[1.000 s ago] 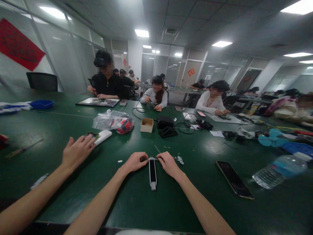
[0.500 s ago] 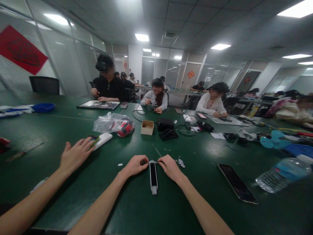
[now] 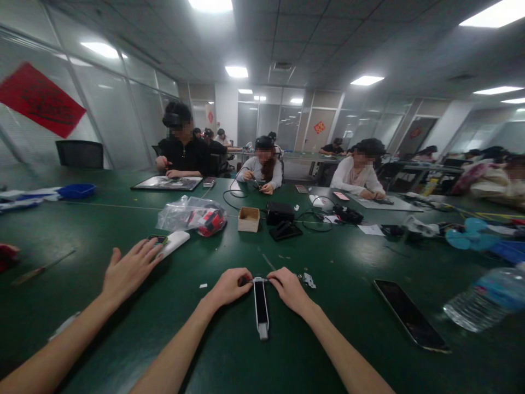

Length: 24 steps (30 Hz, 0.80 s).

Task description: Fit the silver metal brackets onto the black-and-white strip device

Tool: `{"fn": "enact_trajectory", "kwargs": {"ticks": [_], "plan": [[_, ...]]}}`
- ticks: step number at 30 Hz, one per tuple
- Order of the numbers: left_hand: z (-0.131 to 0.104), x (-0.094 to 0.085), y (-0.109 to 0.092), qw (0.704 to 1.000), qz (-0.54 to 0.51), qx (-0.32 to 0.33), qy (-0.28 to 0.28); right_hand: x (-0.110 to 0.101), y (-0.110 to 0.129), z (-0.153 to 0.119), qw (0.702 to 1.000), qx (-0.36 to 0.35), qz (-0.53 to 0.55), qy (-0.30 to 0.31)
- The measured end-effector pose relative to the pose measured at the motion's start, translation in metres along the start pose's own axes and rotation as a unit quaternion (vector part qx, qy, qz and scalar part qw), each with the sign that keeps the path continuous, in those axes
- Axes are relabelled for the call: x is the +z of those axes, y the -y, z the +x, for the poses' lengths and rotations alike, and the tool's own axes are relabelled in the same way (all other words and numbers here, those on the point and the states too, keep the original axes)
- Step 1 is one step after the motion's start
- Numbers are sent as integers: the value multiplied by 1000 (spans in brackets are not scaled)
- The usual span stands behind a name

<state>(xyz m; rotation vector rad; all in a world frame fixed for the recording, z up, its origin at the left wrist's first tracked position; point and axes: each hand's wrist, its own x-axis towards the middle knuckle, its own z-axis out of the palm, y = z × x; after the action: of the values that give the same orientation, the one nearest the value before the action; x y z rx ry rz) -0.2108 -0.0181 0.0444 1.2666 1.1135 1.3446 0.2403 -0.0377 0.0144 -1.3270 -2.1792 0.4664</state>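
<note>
A slim white device (image 3: pixel 261 306) with a long dark face lies on the green table in front of me. My left hand (image 3: pixel 230 287) is at its upper left end, thumb and fingers pinched on something small that I cannot make out. On the other side, my right hand (image 3: pixel 287 287) pinches at the upper right end, and what lies between its fingertips is too small to name. Small metal parts (image 3: pixel 309 280) lie just beyond my right hand. A thin strip (image 3: pixel 268 262) rests on the table above the device.
Another person's hand (image 3: pixel 133 268) reaches in from the left over a white object (image 3: pixel 176 242). Ahead are a plastic bag (image 3: pixel 188 214), a small box (image 3: pixel 248 220) and a black box (image 3: pixel 279 212). A phone (image 3: pixel 410 314) and water bottle (image 3: pixel 484 301) lie right. Several people sit beyond.
The view has shifted slightly, so most table items appear a little lower. Both my hands keep their pinched pose at the device's upper end. The other person's hand stays at the white object.
</note>
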Motion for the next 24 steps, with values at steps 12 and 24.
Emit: {"fn": "enact_trajectory", "kwargs": {"ticks": [12, 24], "plan": [[2, -1, 6, 997, 60, 12, 36, -8, 3, 0, 999, 29, 43, 9], [7, -23, 23, 983, 133, 98, 85, -7, 5, -1, 995, 41, 95, -13]]}}
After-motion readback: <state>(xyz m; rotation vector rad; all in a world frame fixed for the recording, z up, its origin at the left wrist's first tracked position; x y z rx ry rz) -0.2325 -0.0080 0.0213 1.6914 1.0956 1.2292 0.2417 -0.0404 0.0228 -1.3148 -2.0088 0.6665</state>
